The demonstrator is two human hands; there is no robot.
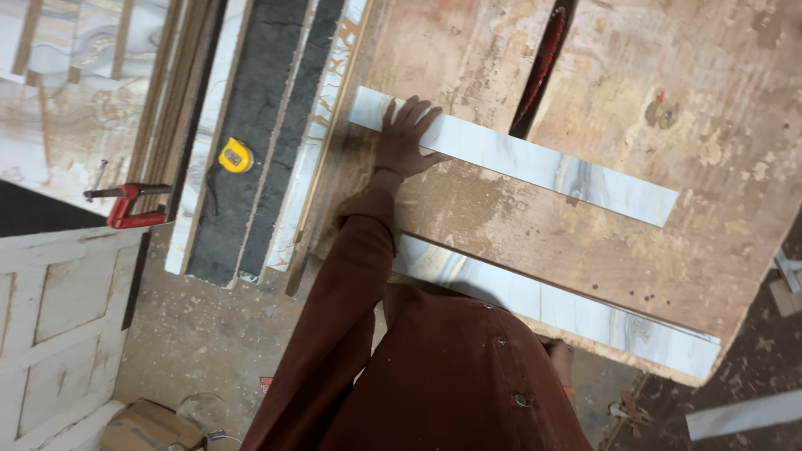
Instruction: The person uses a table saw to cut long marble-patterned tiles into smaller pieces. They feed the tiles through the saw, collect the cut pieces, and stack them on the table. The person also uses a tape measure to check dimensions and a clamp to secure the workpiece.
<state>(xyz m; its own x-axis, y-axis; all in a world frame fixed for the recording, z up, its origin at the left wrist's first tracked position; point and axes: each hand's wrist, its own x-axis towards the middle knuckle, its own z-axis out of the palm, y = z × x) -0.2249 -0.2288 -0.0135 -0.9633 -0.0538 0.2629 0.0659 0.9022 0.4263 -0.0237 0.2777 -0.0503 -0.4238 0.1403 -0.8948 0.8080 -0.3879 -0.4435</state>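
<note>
The left hand [405,138] lies flat with its fingers spread on the near end of a long, narrow white marble-patterned strip [535,163], palm down and pressing on it rather than closed around it. The strip lies across the worn wooden tabletop [668,75], running from the hand away toward the right, its far end well apart from the fingers. It crosses the dark saw slot [541,67] in the tabletop — the slot shows a reddish edge above the strip. The arm reaching to the strip wears a dark reddish-brown sleeve [351,276].

A second white marbled strip [585,313] lies along the near edge of the tabletop, roughly parallel to the first and apart from it, partly hidden under the person's buttoned shirt. The right hand [561,359] is mostly hidden behind the shirt at the tabletop's near edge, just below this second strip; whether it is open or gripping anything I cannot tell.

To the left of the hand, a stack of long panels [251,167] — dark grey, white and marbled — lies beside the tabletop, with a yellow tape measure [236,156] resting on the dark panel. Farther left, a red clamp [129,205] grips an upright board. A white panelled door [58,317] lies on the dusty floor below.
</note>
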